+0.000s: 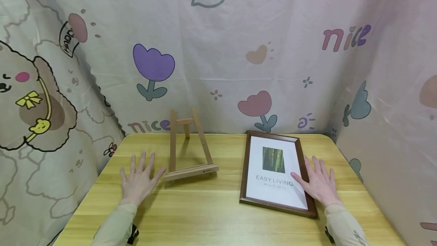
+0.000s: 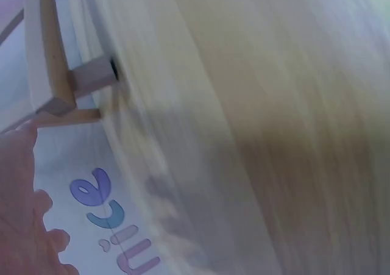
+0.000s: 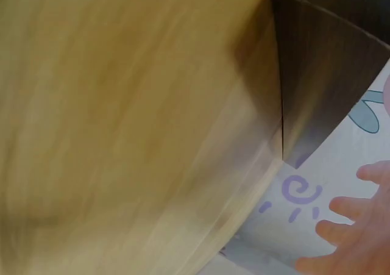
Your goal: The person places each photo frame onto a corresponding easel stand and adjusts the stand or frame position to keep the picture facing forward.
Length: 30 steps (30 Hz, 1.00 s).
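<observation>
Left hand (image 1: pixel 138 183): fingers spread wide, thumb just beside little wooden easel (image 1: pixel 192 172) on surface (image 1: pixel 205 204). Right hand (image 1: pixel 320 183): fingers apart too, thumb over edge of brown picture frame (image 1: pixel 277 177) lying there, can't tell if touching.

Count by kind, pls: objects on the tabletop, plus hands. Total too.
Wooden easel: 1
Framed print: 1
Hands: 2 (left hand, right hand)
Total: 4
</observation>
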### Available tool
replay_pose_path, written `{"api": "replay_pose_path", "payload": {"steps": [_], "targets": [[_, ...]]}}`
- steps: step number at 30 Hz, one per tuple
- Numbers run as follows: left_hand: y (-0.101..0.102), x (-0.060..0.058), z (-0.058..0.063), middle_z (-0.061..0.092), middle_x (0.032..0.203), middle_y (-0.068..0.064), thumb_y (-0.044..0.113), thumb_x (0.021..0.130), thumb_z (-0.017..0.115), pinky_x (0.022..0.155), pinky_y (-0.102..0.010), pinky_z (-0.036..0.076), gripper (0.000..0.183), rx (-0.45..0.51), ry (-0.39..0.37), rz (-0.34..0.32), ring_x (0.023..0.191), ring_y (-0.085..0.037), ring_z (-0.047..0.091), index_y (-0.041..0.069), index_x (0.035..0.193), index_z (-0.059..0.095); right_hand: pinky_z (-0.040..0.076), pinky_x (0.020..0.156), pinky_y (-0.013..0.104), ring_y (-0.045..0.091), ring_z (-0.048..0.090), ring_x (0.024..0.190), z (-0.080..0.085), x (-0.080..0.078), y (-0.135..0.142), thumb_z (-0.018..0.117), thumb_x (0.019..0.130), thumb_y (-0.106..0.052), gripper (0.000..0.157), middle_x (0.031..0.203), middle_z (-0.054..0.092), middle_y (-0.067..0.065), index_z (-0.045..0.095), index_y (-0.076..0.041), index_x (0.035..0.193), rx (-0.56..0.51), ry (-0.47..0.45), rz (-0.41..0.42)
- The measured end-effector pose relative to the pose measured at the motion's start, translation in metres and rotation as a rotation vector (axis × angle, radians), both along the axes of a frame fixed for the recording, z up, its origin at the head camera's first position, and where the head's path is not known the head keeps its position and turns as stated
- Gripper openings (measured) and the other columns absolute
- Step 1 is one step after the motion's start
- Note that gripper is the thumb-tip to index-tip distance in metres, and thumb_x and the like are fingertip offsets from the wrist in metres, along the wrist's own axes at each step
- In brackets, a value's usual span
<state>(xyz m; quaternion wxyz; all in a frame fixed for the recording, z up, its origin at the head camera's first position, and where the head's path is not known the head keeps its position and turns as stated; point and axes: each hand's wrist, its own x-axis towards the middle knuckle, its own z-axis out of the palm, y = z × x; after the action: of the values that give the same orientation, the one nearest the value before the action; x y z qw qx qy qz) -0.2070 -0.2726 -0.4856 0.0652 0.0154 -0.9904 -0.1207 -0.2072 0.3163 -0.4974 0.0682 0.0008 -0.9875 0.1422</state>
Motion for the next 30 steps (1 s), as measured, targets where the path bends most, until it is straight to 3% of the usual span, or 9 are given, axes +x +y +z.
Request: {"api": "replay_pose_path", "payload": {"steps": [5, 18, 30], "targets": [[0.008, 0.004, 0.003, 0.002, 0.17, -0.015, 0.069, 0.1, 0.034, 0.114, -0.078, -0.015, 0.083, -0.006, 0.026, -0.002, 0.154, -0.05, -0.006, 0.023, 0.163, 0.007, 0.009, 0.112, 0.082, 0.06, 0.018, 0.145, 0.001, 0.002, 0.001, 0.047, 0.093, -0.072, 0.097, 0.16, 0.019, 0.036, 0.02, -0.008, 0.161, 0.0, -0.005, 0.005], [0.042, 0.015, 0.018, 0.001, 0.17, -0.015, 0.071, 0.098, 0.035, 0.116, -0.076, -0.014, 0.086, -0.023, -0.006, -0.014, 0.155, -0.048, -0.004, 0.021, 0.163, 0.008, 0.015, 0.109, 0.083, 0.064, 0.025, 0.138, 0.005, 0.01, 0.001, 0.049, 0.092, -0.072, 0.099, 0.158, 0.024, 0.038, 0.023, -0.004, 0.159, 0.008, -0.038, 0.02], [0.09, 0.021, 0.019, 0.004, 0.172, -0.01, 0.072, 0.095, 0.042, 0.12, -0.074, -0.005, 0.089, -0.01, 0.038, -0.073, 0.158, -0.04, -0.002, 0.02, 0.163, 0.015, 0.036, 0.101, 0.077, 0.067, 0.035, 0.131, 0.012, 0.015, -0.001, 0.05, 0.094, -0.069, 0.104, 0.147, 0.032, 0.047, 0.017, 0.006, 0.158, -0.045, -0.186, 0.049]]}}
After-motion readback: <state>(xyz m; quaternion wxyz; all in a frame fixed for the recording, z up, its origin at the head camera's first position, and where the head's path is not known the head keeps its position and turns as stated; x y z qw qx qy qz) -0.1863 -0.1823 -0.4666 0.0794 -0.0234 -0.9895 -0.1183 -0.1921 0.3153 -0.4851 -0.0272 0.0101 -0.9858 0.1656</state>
